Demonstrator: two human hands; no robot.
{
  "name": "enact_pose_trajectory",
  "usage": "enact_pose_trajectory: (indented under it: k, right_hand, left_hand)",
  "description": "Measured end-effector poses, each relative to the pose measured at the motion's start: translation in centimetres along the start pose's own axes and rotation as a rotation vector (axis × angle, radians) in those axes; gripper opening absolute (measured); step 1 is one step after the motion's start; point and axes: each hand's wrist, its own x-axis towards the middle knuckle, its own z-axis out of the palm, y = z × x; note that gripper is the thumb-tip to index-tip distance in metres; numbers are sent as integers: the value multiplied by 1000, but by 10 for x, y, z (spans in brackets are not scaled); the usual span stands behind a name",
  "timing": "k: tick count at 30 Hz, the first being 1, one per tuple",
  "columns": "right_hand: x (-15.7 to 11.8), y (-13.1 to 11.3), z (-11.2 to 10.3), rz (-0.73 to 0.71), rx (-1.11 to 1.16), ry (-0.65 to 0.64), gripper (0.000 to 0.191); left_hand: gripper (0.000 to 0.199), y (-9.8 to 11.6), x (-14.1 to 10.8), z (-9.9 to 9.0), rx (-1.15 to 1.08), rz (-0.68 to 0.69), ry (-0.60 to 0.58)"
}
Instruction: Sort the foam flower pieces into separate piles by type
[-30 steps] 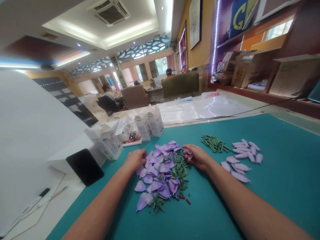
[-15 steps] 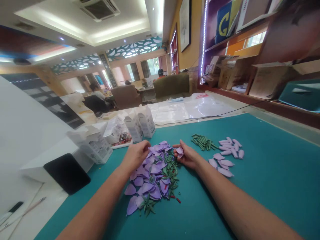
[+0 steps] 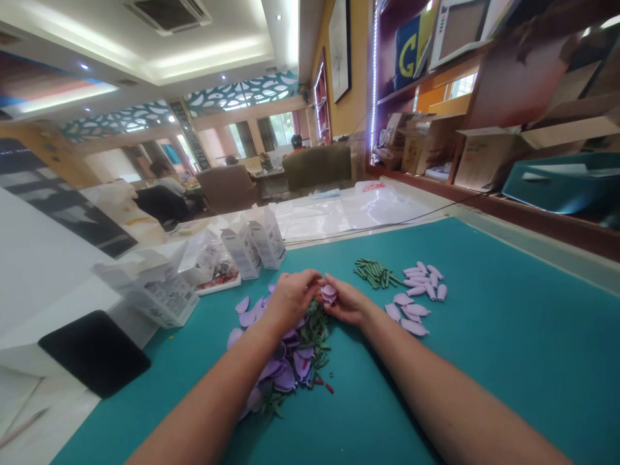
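My right hand (image 3: 346,302) is closed round a small cluster of cupped purple petals (image 3: 328,294), held just above the mat. My left hand (image 3: 292,297) has come up against it, its fingers bent together at the cluster's left side; what sits between those fingertips is hidden. Below my left hand and forearm spreads a pile of loose purple petals (image 3: 285,376), partly covered. Green leafy pieces (image 3: 314,339) lie along the pile's right side, with small red sticks (image 3: 329,388) near its lower right edge.
Right of my hands are short green stems (image 3: 375,272) and pale lilac bud-like pieces (image 3: 411,310) on the teal mat (image 3: 484,349). White boxes (image 3: 239,248) and a black tablet-like slab (image 3: 95,353) stand at left. Clear sheeting (image 3: 339,216) covers the far table; people sit beyond.
My left hand has moved right, from the pile's upper left over to the petals in my right hand. The view has shifted right a little.
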Motion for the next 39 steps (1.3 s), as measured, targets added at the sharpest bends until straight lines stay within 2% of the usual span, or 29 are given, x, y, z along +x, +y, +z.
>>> enact_pose_trajectory:
  k: [2, 6, 10, 13, 17, 23, 29, 33, 37, 39]
  right_hand:
    - [0, -3, -4, -15, -9, 21, 8]
    - [1, -5, -13, -35, 0, 42, 24]
    - [4, -3, -19, -49, -58, 127, 28]
    - [4, -2, -20, -57, -93, 145, 29]
    - [3, -1, -20, -64, -105, 140, 23]
    - [0, -1, -17, -66, -124, 152, 22]
    - [-1, -1, -15, -63, -145, 154, 21]
    - [-1, -1, -14, -71, -153, 154, 19]
    - [0, -1, -13, -43, -113, 150, 5]
    - [0, -1, -11, -33, -93, 156, 11]
  left_hand:
    - [17, -14, -7, -16, -23, -72, 29]
    - [20, -47, -30, -49, 2, -255, 49]
    - [19, -71, -61, -69, 32, -378, -78]
    - [16, -78, -82, -72, 46, -427, -219]
    - [14, -78, -97, -68, 101, -489, -348]
    - [10, -76, -99, -64, 243, -575, -481]
    - [26, -76, -100, -55, 312, -621, -579]
    - [15, -74, -99, -61, 316, -626, -534]
    - [12, -70, -88, -80, 348, -617, -406]
    - [12, -65, -77, -86, 345, -592, -344]
